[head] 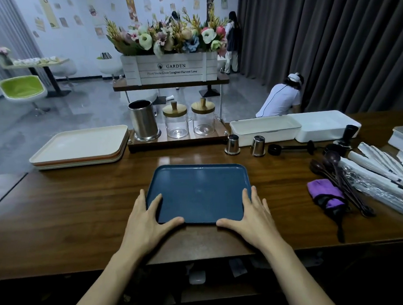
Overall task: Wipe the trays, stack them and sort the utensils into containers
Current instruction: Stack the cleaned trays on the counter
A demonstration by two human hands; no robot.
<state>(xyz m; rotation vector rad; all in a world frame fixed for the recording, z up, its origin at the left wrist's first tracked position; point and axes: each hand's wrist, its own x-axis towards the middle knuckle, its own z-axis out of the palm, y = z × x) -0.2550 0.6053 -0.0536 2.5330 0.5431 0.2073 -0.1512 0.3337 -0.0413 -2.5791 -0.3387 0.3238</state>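
Note:
A dark blue tray lies flat on the wooden counter in front of me. My left hand rests on its near left corner with straight fingers, thumb along the front rim. My right hand lies the same way on the near right corner. A stack of cream trays sits at the back left. Dark wooden spoons and white wrapped utensils lie at the right, beside a purple cloth. A steel canister and two glass jars stand on a wooden stand.
Two small steel cups and black tools stand behind the tray. Two white lidded boxes line the back edge. A flower crate sits on a raised shelf. Two people are in the room beyond the counter.

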